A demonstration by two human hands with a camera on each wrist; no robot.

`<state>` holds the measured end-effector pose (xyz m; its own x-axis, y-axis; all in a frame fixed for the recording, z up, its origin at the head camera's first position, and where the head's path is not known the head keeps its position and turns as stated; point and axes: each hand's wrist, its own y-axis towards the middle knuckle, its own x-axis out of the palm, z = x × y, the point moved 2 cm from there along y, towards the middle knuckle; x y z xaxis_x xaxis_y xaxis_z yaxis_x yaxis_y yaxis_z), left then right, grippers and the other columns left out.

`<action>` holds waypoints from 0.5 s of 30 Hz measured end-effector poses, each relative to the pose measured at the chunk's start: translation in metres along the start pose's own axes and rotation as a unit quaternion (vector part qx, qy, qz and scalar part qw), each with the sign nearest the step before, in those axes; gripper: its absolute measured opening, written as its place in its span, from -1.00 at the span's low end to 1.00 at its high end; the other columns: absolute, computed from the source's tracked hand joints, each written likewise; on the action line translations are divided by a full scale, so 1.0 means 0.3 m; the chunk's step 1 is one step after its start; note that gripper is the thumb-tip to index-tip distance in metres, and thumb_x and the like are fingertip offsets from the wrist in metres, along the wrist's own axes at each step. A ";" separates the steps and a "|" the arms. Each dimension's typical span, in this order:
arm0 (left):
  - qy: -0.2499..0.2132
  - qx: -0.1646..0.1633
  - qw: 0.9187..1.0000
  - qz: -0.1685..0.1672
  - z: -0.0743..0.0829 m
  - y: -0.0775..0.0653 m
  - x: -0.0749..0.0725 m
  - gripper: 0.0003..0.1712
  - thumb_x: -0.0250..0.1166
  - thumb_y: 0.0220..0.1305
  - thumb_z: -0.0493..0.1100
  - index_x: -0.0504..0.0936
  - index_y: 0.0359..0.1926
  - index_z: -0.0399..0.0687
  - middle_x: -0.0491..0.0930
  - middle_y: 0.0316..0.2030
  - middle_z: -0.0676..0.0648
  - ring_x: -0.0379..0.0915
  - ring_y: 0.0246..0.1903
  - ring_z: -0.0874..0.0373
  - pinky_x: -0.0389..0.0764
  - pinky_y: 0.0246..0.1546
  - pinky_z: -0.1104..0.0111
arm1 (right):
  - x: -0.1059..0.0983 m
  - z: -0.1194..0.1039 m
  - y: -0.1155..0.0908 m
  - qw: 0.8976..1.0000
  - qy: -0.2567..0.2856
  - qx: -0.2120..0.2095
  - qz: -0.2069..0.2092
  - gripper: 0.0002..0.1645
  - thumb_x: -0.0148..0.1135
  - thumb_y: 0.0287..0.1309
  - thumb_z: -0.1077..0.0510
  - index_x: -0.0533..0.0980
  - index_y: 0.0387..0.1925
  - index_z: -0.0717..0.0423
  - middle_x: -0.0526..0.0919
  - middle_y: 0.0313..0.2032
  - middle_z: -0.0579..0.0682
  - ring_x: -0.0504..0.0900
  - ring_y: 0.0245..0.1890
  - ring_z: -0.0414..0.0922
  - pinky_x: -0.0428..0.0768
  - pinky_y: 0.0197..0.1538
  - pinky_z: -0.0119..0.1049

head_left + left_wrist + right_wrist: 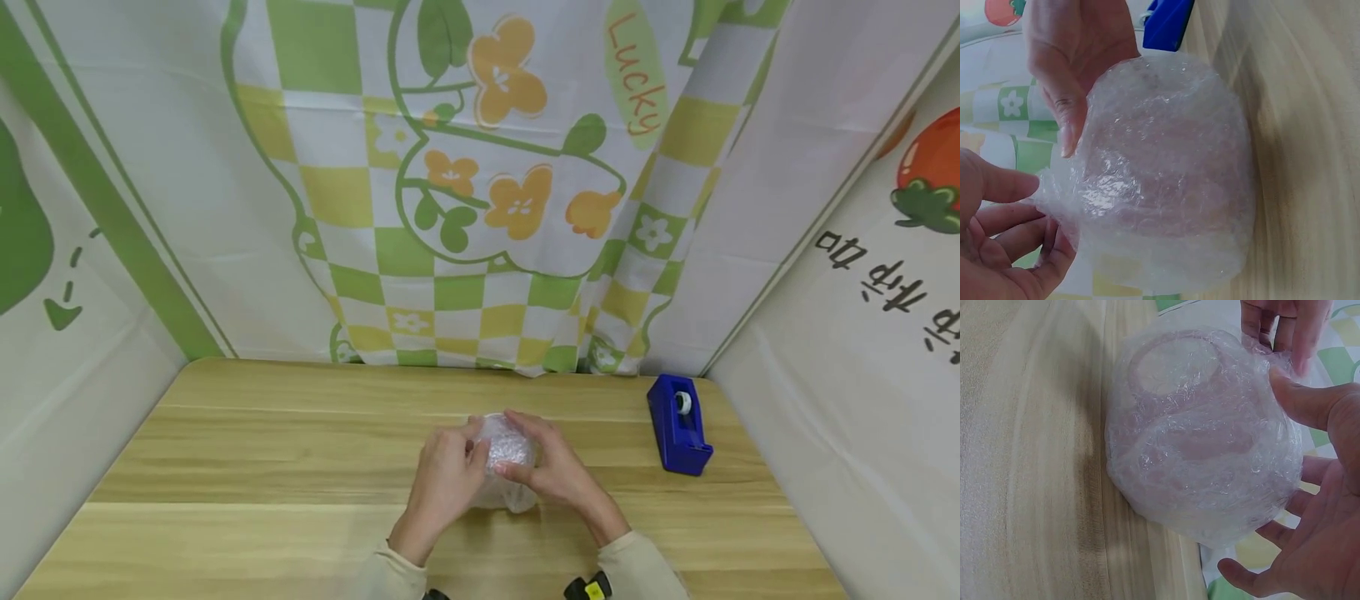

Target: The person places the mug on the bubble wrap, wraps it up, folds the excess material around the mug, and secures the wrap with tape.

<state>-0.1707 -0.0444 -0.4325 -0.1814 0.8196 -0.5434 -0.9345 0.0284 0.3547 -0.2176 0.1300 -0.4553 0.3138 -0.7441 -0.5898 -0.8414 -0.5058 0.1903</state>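
Note:
A pink mug [1204, 440] is bundled in clear bubble wrap [512, 450] on the table. Its ring-shaped handle [1134, 374] shows through the plastic in the right wrist view. My left hand [444, 468] pinches a gathered tuft of bubble wrap [1054, 190] at the top between thumb and fingers. On the other side, my right hand [558, 468] curves round the bundle. Its thumb [1300, 400] lies along the top edge near the tuft, and its other fingers reach behind the side, partly hidden.
A blue tape dispenser [678, 429] with a small roll of tape stands at the right of the wooden table [262, 467]. A checked, flowered curtain [465, 292] hangs along the far edge, with white cloth walls at both sides.

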 end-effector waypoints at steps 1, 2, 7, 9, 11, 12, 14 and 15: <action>0.003 0.007 1.000 0.001 0.001 -0.002 0.001 -0.70 0.30 0.27 -0.39 0.67 -0.01 -0.50 0.52 -0.60 -0.02 0.22 -0.66 0.32 0.30 -0.69 0.47 | 0.000 0.001 0.000 1.000 0.002 0.001 0.000 -0.14 0.52 0.08 0.21 0.36 0.36 0.40 0.44 0.32 0.34 0.36 0.35 0.32 0.24 0.39 0.28; 0.007 0.015 1.000 0.002 0.002 -0.005 0.003 -0.73 0.30 0.28 -0.39 0.69 -0.03 -0.49 0.53 -0.58 -0.03 0.25 -0.65 0.29 0.33 -0.66 0.46 | 0.000 0.001 0.000 1.000 0.003 0.003 0.000 -0.14 0.52 0.08 0.21 0.36 0.36 0.40 0.43 0.32 0.34 0.35 0.35 0.32 0.24 0.39 0.29; 0.031 0.020 0.999 0.006 0.017 -0.023 0.015 -0.74 0.27 0.34 -0.36 0.68 -0.02 -0.48 0.68 -0.10 -0.40 0.56 -0.22 -0.13 0.61 -0.19 0.14 | 0.001 0.004 -0.001 1.000 0.001 0.005 0.002 -0.15 0.51 0.09 0.21 0.36 0.36 0.40 0.42 0.32 0.36 0.35 0.35 0.33 0.24 0.38 0.30; 0.030 0.013 0.999 0.008 0.020 -0.027 0.024 -0.72 0.26 0.37 -0.35 0.66 0.01 -0.49 0.59 0.09 -0.43 0.49 0.05 -0.25 0.54 0.06 -0.03 | 0.000 0.006 -0.003 1.000 0.000 0.005 0.002 -0.15 0.51 0.10 0.19 0.36 0.36 0.39 0.42 0.32 0.37 0.34 0.35 0.34 0.24 0.38 0.31; 0.022 0.007 1.000 0.012 0.019 -0.029 0.033 -0.74 0.26 0.37 -0.35 0.68 -0.02 -0.49 0.61 0.07 -0.41 0.45 0.12 -0.25 0.50 0.13 -0.08 | -0.001 0.006 -0.004 1.000 0.000 0.003 0.002 -0.15 0.51 0.11 0.18 0.36 0.36 0.38 0.41 0.32 0.37 0.34 0.35 0.34 0.23 0.38 0.31; 0.015 0.005 1.000 0.015 0.017 -0.030 0.036 -0.75 0.27 0.37 -0.36 0.69 -0.04 -0.49 0.61 0.06 -0.39 0.44 0.12 -0.24 0.50 0.12 -0.07 | -0.001 0.006 -0.005 1.000 -0.001 0.000 0.002 -0.15 0.51 0.12 0.17 0.36 0.37 0.38 0.42 0.32 0.37 0.34 0.35 0.34 0.23 0.38 0.31; 0.003 0.008 1.000 0.023 0.013 -0.031 0.040 -0.80 0.27 0.36 -0.37 0.72 -0.11 -0.47 0.58 0.00 -0.32 0.44 0.07 -0.17 0.52 0.05 -0.01 | 0.001 0.006 -0.004 1.000 -0.002 -0.007 0.002 -0.15 0.50 0.12 0.16 0.36 0.36 0.39 0.42 0.32 0.37 0.35 0.34 0.35 0.24 0.37 0.32; 0.000 0.012 1.000 0.026 0.011 -0.031 0.042 -0.82 0.27 0.36 -0.38 0.74 -0.17 -0.45 0.57 -0.03 -0.28 0.45 0.01 -0.13 0.52 0.00 0.03 | 0.001 0.006 -0.004 1.000 -0.002 -0.009 0.003 -0.15 0.50 0.12 0.17 0.36 0.36 0.40 0.42 0.32 0.37 0.35 0.34 0.35 0.24 0.37 0.32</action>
<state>-0.1633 -0.0326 -0.4400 -0.2307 0.8198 -0.5241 -0.9161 -0.0015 0.4009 -0.2173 0.1313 -0.4571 0.3071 -0.7448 -0.5924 -0.8348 -0.5097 0.2081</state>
